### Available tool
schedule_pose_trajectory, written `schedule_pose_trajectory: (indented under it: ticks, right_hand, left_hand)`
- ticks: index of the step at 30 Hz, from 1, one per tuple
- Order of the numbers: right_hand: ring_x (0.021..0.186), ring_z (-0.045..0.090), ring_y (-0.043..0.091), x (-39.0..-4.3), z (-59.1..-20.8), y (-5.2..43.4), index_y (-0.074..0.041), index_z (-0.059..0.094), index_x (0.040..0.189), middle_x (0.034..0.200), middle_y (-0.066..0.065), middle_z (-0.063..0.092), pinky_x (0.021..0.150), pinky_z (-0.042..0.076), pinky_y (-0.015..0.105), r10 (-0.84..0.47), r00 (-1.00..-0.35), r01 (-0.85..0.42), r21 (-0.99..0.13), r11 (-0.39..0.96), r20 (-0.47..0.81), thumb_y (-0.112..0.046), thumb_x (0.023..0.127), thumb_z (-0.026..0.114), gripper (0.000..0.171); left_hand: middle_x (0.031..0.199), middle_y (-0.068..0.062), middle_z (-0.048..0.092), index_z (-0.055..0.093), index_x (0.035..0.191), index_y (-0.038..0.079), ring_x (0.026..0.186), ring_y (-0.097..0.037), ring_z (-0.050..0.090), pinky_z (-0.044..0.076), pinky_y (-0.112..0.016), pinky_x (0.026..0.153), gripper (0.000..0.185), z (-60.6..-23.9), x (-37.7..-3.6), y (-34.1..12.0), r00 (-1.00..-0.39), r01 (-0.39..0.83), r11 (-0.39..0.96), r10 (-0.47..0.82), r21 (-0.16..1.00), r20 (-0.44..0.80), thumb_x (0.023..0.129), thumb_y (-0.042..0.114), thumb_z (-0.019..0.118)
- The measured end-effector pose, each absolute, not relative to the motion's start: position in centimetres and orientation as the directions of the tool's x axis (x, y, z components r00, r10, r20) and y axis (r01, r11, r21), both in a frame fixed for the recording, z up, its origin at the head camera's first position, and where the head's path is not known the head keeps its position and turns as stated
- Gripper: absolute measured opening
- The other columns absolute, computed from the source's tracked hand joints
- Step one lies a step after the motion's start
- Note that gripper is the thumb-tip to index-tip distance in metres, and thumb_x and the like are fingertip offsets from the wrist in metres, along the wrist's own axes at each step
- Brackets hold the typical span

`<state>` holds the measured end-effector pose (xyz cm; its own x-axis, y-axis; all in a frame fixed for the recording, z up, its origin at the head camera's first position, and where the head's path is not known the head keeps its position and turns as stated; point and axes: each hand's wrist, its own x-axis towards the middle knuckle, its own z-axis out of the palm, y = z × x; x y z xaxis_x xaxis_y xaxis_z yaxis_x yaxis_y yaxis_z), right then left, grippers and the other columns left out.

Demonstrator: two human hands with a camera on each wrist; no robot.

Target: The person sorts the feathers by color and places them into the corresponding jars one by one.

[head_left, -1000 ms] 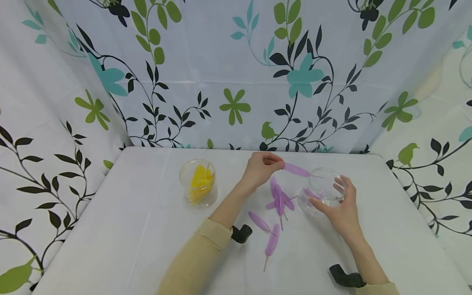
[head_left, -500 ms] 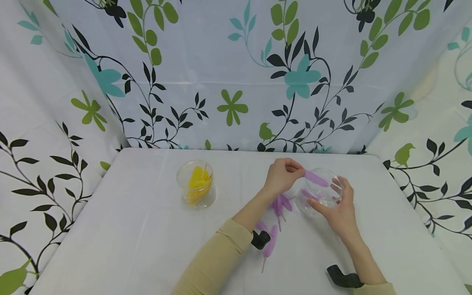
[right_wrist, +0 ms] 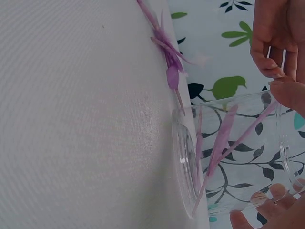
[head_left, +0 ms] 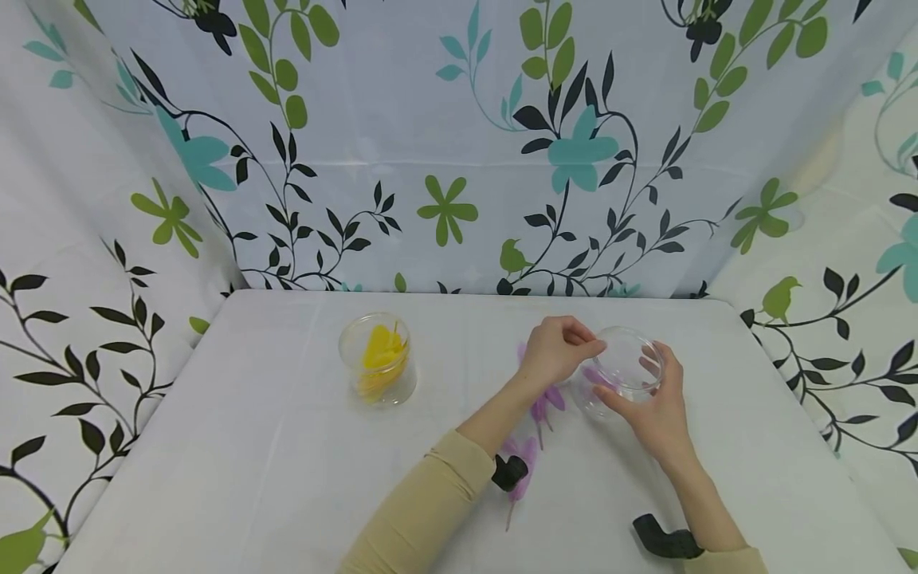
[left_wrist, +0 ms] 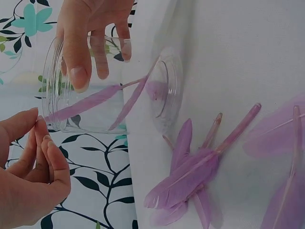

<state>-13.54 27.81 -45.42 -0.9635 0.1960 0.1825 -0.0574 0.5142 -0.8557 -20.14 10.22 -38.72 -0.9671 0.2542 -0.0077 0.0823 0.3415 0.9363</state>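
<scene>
Across the white table (head_left: pixel 272 478), your right hand (head_left: pixel 656 414) wraps the clear cup (head_left: pixel 622 371) at centre right, steadying it. Your left hand (head_left: pixel 555 351) hovers at its rim, fingertips pinched empty; purple feathers (left_wrist: pixel 95 102) lean inside, more feathers (left_wrist: pixel 190 176) lying alongside.

Both hands (head_left: pixel 559 351) (head_left: pixel 656 406) close together, fingers curled

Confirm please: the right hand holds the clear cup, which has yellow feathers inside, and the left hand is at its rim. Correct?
Not quite. The feathers inside the clear cup held by the right hand are purple, as the left wrist view shows. The left hand is at its rim.
</scene>
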Motion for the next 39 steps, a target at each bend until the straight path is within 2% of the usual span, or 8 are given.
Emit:
schedule_pose_trajectory:
  ticks: [7,15,23,30,39]
  right_hand:
    - [0.143,0.033,0.040,-13.6,-45.4,27.7,-0.016,0.010,0.158,0.158,0.017,0.028,0.109,0.030,0.066,0.201,-0.962,-0.054,-0.854,0.518,0.183,-0.027,0.079,0.086,0.110]
    - [0.143,0.032,0.039,-13.5,-45.4,27.8,-0.017,0.010,0.158,0.158,0.016,0.028,0.108,0.030,0.067,0.190,-0.965,-0.056,-0.849,0.525,0.181,-0.027,0.079,0.086,0.110]
    - [0.143,0.033,0.039,-13.5,-45.3,27.7,-0.016,0.012,0.157,0.157,0.016,0.029,0.108,0.032,0.064,0.192,-0.963,-0.060,-0.846,0.530,0.189,-0.026,0.079,0.086,0.109]
    - [0.143,0.033,0.040,-13.5,-45.4,27.8,-0.016,0.010,0.158,0.158,0.017,0.028,0.108,0.031,0.067,0.189,-0.964,-0.056,-0.840,0.539,0.185,-0.026,0.080,0.085,0.109]
    - [0.143,0.033,0.040,-13.4,-45.3,27.8,-0.014,0.010,0.158,0.158,0.017,0.028,0.108,0.031,0.066,0.185,-0.965,-0.061,-0.841,0.537,0.188,-0.025,0.080,0.085,0.109]
  left_hand:
    - [0.082,0.006,0.070,0.073,0.090,0.014,0.075,-0.004,0.062,0.052,-0.020,0.069,0.019,-39.8,-20.5,8.1,-0.964,0.103,0.333,0.267,0.937,0.011,0.087,0.032,0.078]
    - [0.090,0.003,0.071,0.074,0.098,0.014,0.085,-0.009,0.064,0.053,-0.026,0.078,0.023,-41.0,-20.1,2.8,-0.963,0.035,0.350,0.262,0.936,-0.062,0.089,0.035,0.076]
    - [0.095,0.000,0.071,0.073,0.101,0.012,0.089,-0.014,0.064,0.055,-0.030,0.081,0.026,-42.6,-19.1,-1.8,-0.967,-0.007,0.430,0.228,0.903,-0.116,0.091,0.036,0.073]
    - [0.095,0.002,0.071,0.074,0.101,0.014,0.090,-0.014,0.062,0.054,-0.031,0.082,0.027,-44.0,-18.0,-3.5,-0.955,-0.047,0.465,0.239,0.884,-0.176,0.091,0.039,0.073]
    - [0.095,0.002,0.071,0.076,0.100,0.012,0.088,-0.014,0.059,0.051,-0.031,0.082,0.014,-44.9,-16.8,-4.3,-0.917,0.048,0.561,0.352,0.826,-0.186,0.092,0.023,0.071]
